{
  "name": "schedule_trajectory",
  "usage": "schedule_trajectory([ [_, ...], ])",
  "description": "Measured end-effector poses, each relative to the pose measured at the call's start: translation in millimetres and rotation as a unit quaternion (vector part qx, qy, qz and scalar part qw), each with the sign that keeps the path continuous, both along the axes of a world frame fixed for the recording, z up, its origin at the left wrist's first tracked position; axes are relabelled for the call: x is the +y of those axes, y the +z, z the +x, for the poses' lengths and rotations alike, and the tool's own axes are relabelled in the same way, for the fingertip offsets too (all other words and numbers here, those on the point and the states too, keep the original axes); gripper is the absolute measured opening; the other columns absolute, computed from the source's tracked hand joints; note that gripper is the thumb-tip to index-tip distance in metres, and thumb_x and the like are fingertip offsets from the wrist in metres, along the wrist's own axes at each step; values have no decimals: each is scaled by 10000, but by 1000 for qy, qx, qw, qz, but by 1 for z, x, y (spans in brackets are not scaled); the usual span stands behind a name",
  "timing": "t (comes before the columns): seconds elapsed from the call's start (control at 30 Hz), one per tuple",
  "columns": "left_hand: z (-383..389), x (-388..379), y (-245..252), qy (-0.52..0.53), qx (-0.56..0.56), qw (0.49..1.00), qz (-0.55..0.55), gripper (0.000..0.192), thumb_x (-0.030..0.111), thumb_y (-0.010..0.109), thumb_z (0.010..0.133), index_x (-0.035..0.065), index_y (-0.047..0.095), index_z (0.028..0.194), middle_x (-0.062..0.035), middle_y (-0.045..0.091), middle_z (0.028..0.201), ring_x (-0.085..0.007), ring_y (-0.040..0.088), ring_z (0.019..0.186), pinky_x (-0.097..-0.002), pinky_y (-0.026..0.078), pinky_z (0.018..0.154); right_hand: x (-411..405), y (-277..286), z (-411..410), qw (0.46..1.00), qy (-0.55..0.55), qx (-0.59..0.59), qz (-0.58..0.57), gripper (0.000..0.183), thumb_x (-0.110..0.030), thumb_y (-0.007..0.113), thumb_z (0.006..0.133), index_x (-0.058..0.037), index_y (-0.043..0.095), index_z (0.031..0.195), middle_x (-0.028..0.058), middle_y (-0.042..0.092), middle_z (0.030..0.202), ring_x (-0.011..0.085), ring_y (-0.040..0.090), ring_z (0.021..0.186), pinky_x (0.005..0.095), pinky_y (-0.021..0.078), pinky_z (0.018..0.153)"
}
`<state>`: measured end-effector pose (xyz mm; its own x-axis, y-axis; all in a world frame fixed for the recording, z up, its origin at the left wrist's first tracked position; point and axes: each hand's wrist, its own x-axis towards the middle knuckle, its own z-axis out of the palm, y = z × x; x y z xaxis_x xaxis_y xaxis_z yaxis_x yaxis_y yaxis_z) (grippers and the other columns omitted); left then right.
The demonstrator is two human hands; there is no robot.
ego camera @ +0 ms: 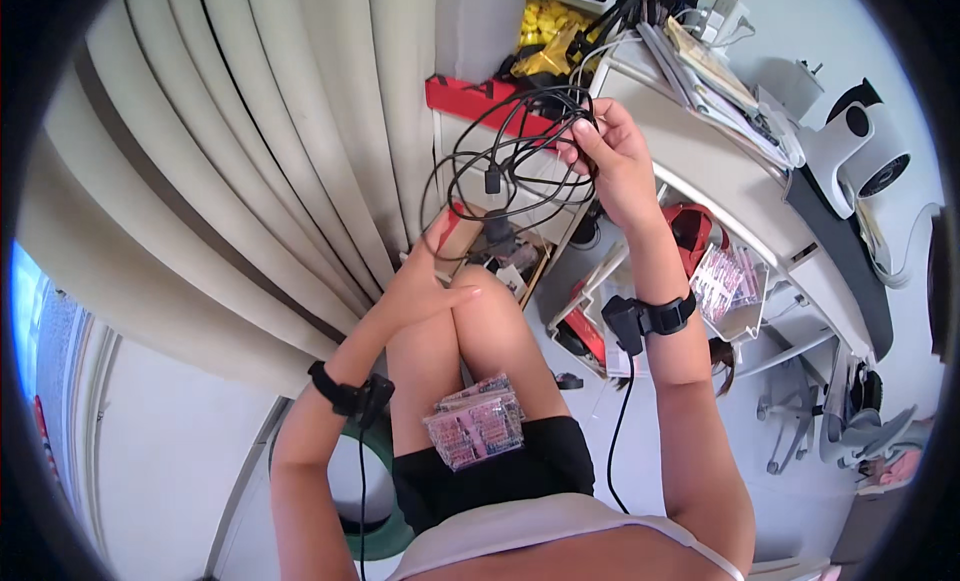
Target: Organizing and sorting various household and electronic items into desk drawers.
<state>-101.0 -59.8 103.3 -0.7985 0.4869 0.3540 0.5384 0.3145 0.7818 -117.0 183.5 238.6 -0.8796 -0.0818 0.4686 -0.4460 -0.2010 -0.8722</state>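
Note:
My right hand (616,150) is raised and pinches a bundle of black cable (517,150) between thumb and fingers. Loose loops spread from it to the left, and a black plug (492,180) dangles among them. Lower down, my left hand (424,285) is beside my knees, thumb and fingers spread, with nothing gripped. One cable loop passes close to its fingers; whether they touch, I cannot tell. On my lap lies a small stack of printed packets in clear plastic (476,431).
An opened cardboard box (529,270) with mixed items is beyond my knees. Pale curtains (247,131) hang at left. To the right are a white desk (720,161) with papers, a white camera-like device (855,153) and a white basket of packets (724,288). A red box (480,105) lies behind the cable.

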Motion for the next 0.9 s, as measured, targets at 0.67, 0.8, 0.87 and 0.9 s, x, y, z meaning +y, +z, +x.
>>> schedule_trajectory([
  [0.67,-52,-51,145,-44,-292,867,402,351,206,522,795,50,449,1101,-99,516,897,-172,555,755,-311,510,611,11,-53,-71,976,-29,-64,206,315,57,509,740,-32,482,1041,29,568,905,90,542,768,217,462,631],
  [0.8,-73,-34,155,-45,-297,880,367,388,193,535,795,41,449,1141,-103,525,937,-177,561,801,-296,505,698,17,-88,-100,946,-16,-37,321,389,34,586,696,-11,502,1074,77,567,949,166,543,915,288,451,780],
  [0.87,-84,-23,156,-50,-292,891,343,391,181,541,793,39,448,1145,-102,526,943,-178,560,819,-299,504,708,25,-94,-108,908,-27,-42,417,434,-56,625,699,-13,497,1112,145,567,1034,251,547,971,332,439,818],
  [0.9,-89,-20,157,-53,-288,901,320,394,168,547,792,36,446,1149,-101,527,948,-179,560,838,-301,504,718,24,-88,-111,908,-26,-41,415,434,-56,625,699,-13,497,1112,145,567,1034,251,547,971,332,439,818],
])
